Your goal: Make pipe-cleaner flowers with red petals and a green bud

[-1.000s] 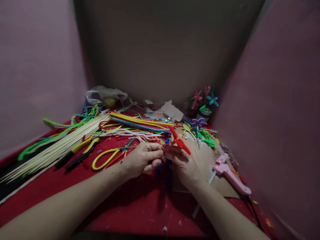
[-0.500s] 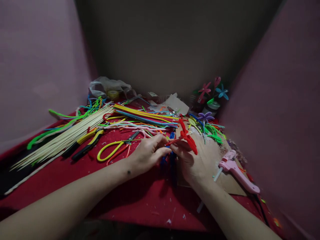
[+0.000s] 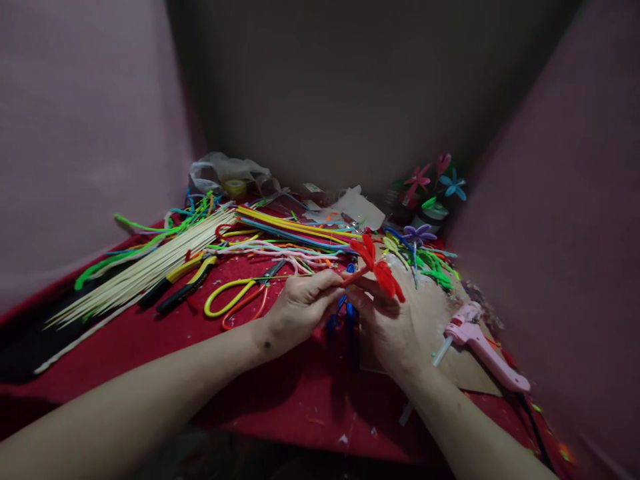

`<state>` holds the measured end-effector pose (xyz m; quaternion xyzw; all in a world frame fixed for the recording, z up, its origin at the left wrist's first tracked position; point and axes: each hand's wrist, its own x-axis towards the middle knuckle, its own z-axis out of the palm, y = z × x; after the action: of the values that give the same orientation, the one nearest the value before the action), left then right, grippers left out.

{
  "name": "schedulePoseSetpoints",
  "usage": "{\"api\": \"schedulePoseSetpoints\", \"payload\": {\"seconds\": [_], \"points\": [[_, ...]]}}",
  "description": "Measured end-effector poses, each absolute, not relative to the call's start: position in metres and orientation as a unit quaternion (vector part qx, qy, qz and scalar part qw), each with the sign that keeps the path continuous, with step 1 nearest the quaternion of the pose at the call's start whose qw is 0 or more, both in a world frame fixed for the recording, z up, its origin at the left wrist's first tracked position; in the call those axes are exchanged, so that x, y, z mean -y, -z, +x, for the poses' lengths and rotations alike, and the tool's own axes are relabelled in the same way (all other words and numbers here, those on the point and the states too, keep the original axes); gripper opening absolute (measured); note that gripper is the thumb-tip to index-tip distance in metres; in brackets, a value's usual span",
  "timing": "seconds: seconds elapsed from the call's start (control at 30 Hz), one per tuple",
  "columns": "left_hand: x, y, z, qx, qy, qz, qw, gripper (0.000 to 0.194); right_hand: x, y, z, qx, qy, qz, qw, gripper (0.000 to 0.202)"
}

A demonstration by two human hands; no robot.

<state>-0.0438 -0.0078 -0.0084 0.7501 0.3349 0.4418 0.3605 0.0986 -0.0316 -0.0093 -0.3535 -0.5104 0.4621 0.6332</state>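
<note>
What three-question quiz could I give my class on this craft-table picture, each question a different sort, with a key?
1. True or false: in the picture, the pink glue gun lies farther right than the left hand and the right hand.

2. Multiple choice: which tool has one yellow and one red handle?
a) pliers
b) scissors
c) glue gun

3. Fill the gap: the fuzzy piece at the hands is ____ in colour.

Key: 1. True. 2. b. 3. Red.

1 yellow roll [image 3: 235, 189], probably tape, sits by a plastic bag [image 3: 214, 167].
</note>
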Motion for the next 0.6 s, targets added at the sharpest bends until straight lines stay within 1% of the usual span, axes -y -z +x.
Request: {"api": "schedulePoseSetpoints", "payload": {"seconds": [0.1, 0.17, 0.33, 0.5, 0.6], "points": [[0.009, 0.002, -0.042, -0.335, -0.412, 0.683, 0.501, 0.011, 0.030, 0.006, 0.103, 0.527, -0.463, -0.362, 0.614, 0.025], [0.010, -0.002, -0.042, -0.336, -0.389, 0.651, 0.559, 0.010, 0.027, 0.008, 0.105, 0.529, -0.487, -0.353, 0.599, 0.023], [0.009, -0.008, -0.043, -0.341, -0.352, 0.594, 0.638, 0.009, 0.021, 0.021, 0.110, 0.506, -0.564, -0.327, 0.565, 0.020], [0.005, -0.002, -0.046, -0.320, -0.311, 0.552, 0.705, 0.017, 0.021, 0.022, 0.115, 0.498, -0.561, -0.334, 0.570, 0.024], [0.004, 0.000, -0.047, -0.306, -0.290, 0.531, 0.735, 0.014, 0.021, 0.020, 0.114, 0.491, -0.553, -0.339, 0.582, 0.022]]}}
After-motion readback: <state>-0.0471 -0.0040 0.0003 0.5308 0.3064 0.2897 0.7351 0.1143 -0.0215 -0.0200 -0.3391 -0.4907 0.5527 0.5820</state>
